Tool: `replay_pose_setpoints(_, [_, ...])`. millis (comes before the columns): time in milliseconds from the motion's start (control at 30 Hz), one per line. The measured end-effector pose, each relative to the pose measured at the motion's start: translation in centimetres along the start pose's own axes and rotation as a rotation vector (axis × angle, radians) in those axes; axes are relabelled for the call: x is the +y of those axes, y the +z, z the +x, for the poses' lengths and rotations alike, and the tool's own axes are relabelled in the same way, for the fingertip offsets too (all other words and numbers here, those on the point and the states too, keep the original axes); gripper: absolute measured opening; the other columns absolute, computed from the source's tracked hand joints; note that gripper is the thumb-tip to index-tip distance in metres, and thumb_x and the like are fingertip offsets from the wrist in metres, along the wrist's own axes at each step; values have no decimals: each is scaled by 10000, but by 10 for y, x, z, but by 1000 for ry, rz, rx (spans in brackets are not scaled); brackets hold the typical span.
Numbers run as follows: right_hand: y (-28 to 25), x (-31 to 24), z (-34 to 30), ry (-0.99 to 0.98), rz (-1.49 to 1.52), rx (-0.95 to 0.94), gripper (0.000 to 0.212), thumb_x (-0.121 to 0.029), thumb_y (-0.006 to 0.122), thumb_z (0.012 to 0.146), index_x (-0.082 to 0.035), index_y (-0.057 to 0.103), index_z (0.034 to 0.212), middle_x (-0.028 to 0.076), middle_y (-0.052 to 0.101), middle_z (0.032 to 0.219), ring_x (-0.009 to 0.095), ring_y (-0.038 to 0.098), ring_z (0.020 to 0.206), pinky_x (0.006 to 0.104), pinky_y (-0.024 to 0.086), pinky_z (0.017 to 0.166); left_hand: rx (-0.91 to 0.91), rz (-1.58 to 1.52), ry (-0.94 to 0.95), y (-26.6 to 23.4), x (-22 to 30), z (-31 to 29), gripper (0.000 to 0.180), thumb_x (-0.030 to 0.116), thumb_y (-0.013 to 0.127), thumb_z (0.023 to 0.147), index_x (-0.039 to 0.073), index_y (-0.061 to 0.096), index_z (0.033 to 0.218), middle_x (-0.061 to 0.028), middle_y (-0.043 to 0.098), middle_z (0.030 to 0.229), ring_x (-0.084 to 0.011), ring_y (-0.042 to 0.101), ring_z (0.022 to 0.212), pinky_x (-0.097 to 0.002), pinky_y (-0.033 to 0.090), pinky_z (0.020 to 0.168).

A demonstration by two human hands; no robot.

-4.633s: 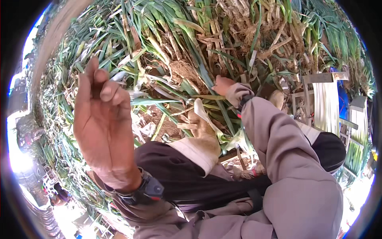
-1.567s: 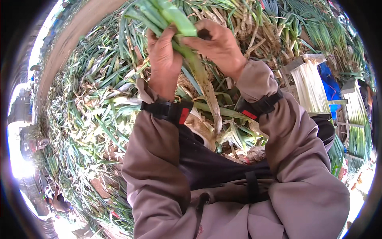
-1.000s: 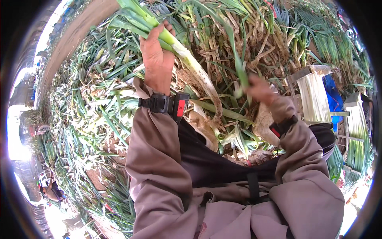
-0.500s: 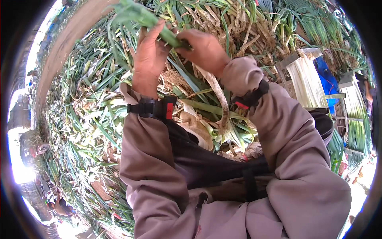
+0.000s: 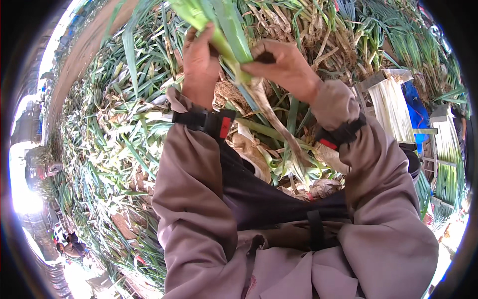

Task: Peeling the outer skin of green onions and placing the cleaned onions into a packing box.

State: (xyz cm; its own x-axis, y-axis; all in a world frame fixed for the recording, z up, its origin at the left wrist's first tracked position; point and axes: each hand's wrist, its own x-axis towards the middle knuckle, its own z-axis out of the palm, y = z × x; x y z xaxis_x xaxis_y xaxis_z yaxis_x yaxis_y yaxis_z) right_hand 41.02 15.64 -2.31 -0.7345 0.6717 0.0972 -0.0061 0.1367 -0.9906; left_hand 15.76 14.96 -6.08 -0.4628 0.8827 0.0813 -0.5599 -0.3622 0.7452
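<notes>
Green, one leek [image 5: 225,49] slants between both hands above a leafy heap [image 5: 107,102]. I have the left hand [image 5: 200,62] curled round its stalk and the right hand [image 5: 285,65] pinching a leaf between thumb and fingers.

leek [image 5: 271,110]: upper end cut off, picture top | left hand [image 5: 200,62]: fingers partly hidden behind leek | right hand [image 5: 290,67]: some fingertips hidden | person [image 5: 73,246], leek heap's [image 5: 107,117] lower-left edge: too small

Open space between left sleeve [image 5: 191,184] and right sleeve [image 5: 381,174], but a leek [image 5: 277,122] aslant across its far part.
</notes>
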Motion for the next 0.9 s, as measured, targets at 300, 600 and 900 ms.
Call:
replay_pose_setpoints(300, [-82,136,-91,486,-178,-108,264,-202,851,1032,-25,739,1193,107,784,1054,196,764,952,363,619,829,137,63,233,-41,68,12,289,15,819,1079,74,727,1347,-65,789,1157,-243,771,981,-454,689,881])
replay_pose_setpoints(600, [-107,259,-219,611,-1138,-375,305,-312,809,978,-112,795,1209,206,802,1208,435,778,1191,544,618,982,85,34,226,-8,67,6,286,37,843,1067,90,743,1330,-75,785,1171,-281,766,1036,-522,688,993])
replay_pose_setpoints(900, [-3,6,7,-222,-682,227,345,-321,790,1124,-50,815,1336,170,810,1221,339,812,1082,445,639,944,246,132,20,9,32,-10,571,-38,868,1010,60,548,1473,-164,756,1284,-429,824,1144,-560,711,963])
